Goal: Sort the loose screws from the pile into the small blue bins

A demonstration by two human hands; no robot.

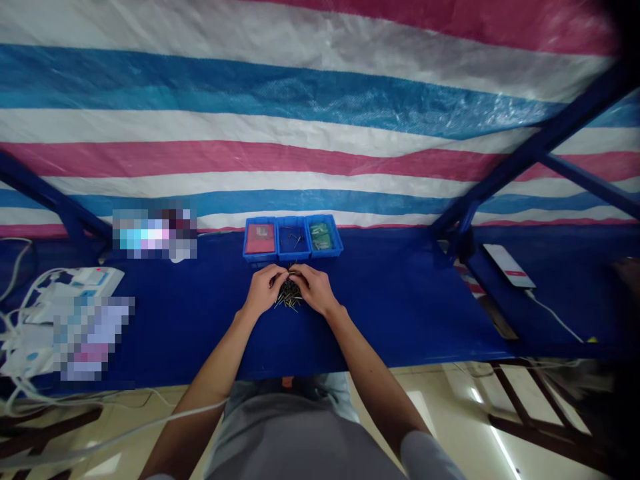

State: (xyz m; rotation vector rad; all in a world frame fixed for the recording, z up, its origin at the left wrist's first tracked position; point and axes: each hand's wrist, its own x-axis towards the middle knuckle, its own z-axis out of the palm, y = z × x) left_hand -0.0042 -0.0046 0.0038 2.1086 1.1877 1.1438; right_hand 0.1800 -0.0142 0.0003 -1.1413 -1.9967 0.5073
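A small heap of dark screws (pixel 289 295) lies on the blue table (pixel 400 300) in front of me. My left hand (pixel 263 288) and my right hand (pixel 313 287) are cupped on either side of the heap, fingertips meeting above its far side. The fingers of both hands are curled and pinched together on something too small to make out. Behind the heap stand three blue bins (pixel 293 238) side by side: the left one holds something red, the middle one a few dark screws, the right one something green.
A white power strip with cables (pixel 75 283) lies at the left of the table. A phone (pixel 509 265) on a cable rests on the right section. Blue frame struts (pixel 530 157) rise at both sides. A striped tarpaulin hangs behind.
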